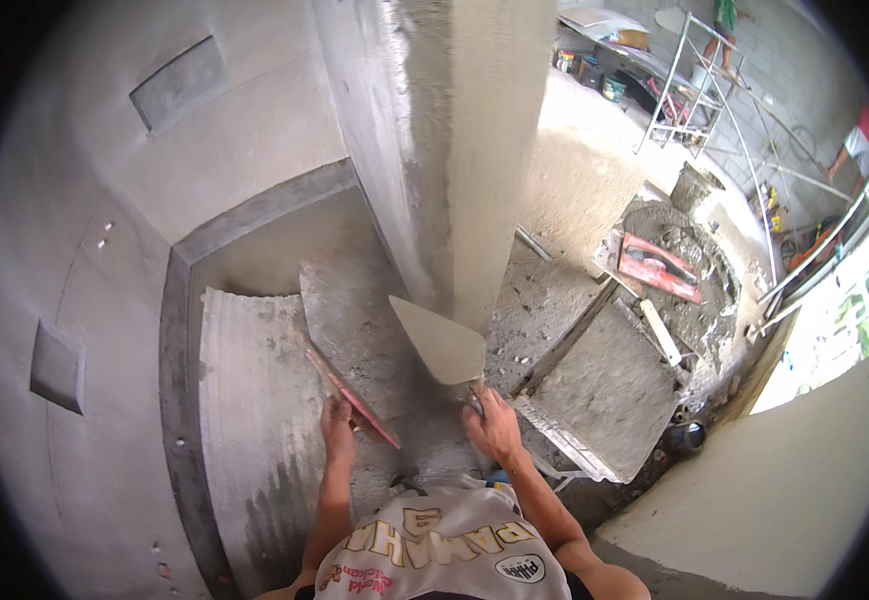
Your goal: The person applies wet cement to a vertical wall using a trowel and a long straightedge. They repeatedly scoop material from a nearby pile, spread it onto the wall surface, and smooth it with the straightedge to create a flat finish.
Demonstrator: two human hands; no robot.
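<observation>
My left hand [336, 425] is closed round the back of a red plastering float [357, 402], which I see nearly edge-on. In my right hand [494, 428] is a pointing trowel [444, 343], its handle gripped and its broad blade aimed forward and to the left. The blade, coated in grey or pale with glare, overlaps the foot of a plastered column [499, 150] in the picture; whether they touch I cannot tell. Between both hands lies rough grey floor. A second red float [644, 264] rests on wet mortar [722, 290] at the right.
A mortar-covered board [604, 385] lies right of my right hand, with a white-handled tool [660, 332] beyond it. A corrugated sheet [254, 370] is at my left, beside the grey wall [104, 270]. Farther off stand a bucket [696, 190], metal scaffolding [676, 85] and two people.
</observation>
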